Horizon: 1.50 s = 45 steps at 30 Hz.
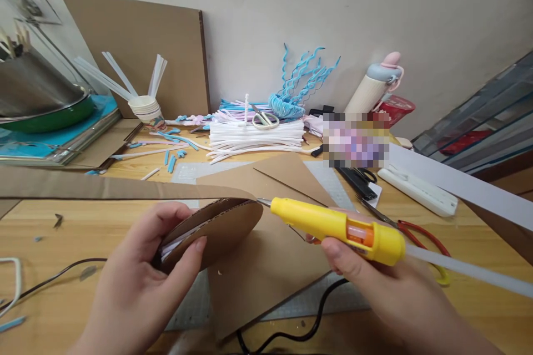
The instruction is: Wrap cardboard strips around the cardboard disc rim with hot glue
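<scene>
My left hand (144,280) is closed round a stack of round cardboard discs (220,227), thumb on top, with white paper showing between the layers. My right hand (375,283) grips a yellow hot glue gun (341,227). Its metal nozzle touches the right edge of the discs. A clear glue stick (470,272) sticks out of the gun's back toward the right. Both hands hover over loose brown cardboard sheets (266,272) on the wooden table (54,299).
A pile of white and blue pipe cleaners (258,136) with small scissors lies at the back. Paper cups with straws (145,105), a metal pan (37,94), a bottle (372,91), red-handled scissors (420,238), a white ruler (416,191) and a black cable (291,333) surround the work area.
</scene>
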### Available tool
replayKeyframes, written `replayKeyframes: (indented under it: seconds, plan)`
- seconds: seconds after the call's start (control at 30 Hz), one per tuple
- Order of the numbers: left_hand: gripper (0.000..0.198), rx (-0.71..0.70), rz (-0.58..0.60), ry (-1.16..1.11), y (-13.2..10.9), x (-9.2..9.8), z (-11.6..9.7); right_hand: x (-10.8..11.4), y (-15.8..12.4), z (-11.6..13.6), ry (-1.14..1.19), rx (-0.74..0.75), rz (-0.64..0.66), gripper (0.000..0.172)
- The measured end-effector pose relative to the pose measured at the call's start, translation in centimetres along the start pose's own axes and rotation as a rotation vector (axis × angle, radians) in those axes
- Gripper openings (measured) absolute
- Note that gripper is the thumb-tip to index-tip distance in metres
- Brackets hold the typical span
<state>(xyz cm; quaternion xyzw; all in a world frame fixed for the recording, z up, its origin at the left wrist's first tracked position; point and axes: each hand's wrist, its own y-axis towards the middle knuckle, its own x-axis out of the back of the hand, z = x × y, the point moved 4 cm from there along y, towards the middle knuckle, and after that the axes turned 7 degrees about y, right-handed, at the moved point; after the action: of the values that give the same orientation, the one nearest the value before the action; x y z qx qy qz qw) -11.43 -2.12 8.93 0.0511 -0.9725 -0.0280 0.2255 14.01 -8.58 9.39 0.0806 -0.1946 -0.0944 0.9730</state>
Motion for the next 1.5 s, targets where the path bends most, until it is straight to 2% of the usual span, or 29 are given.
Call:
replayKeyframes:
  seconds: [0.23, 0.33, 0.43, 0.5, 0.57, 0.73, 0.83, 1.0, 1.23, 1.37, 1.5]
  plan:
    - [0.027, -0.01, 0.001, 0.006, -0.1, -0.3, -0.5, -0.1, 0.1, -0.5, 0.066, -0.064, 0.014, 0.026]
    - [0.025, -0.033, 0.002, 0.016, 0.1, -0.2, -0.2, -0.1, -0.3, -0.9, 0.033, -0.066, -0.022, 0.024]
    - [0.025, -0.097, 0.022, 0.024, 0.6, 0.1, 0.8, 0.0, -0.5, -1.2, -0.046, -0.088, -0.039, 0.029]
    - [0.028, -0.18, 0.059, 0.019, 0.9, 0.3, 1.2, -0.1, -0.4, -1.3, -0.065, -0.095, -0.018, 0.032]
    - [0.028, -0.204, 0.076, 0.013, 1.0, 0.3, 1.4, -0.2, -0.3, -1.2, -0.06, -0.076, 0.006, 0.032]
    - [0.023, -0.08, 0.025, 0.022, 0.4, 0.0, 0.1, 0.0, -0.5, -1.9, -0.047, -0.124, -0.031, 0.032]
    - [0.024, -0.059, 0.01, 0.039, 0.2, -0.1, -0.2, -0.1, -0.6, -1.7, -0.015, -0.14, -0.044, 0.03]
    - [0.028, -0.102, 0.04, 0.034, 0.5, -0.1, 0.1, -0.4, 0.0, -0.2, 0.012, -0.042, -0.038, 0.025]
    - [0.026, -0.049, 0.01, 0.036, 0.0, -0.3, -0.3, -0.5, -0.7, -0.5, -0.137, 0.107, 0.059, 0.017]
    - [0.025, -0.159, 0.042, 0.052, 0.6, 0.0, 0.6, -0.8, -0.5, 0.8, -0.193, 0.192, 0.047, 0.021]
    - [0.027, -0.233, 0.06, 0.092, 1.2, 0.3, 1.4, -1.1, -0.1, 1.7, -0.228, 0.166, 0.074, 0.024]
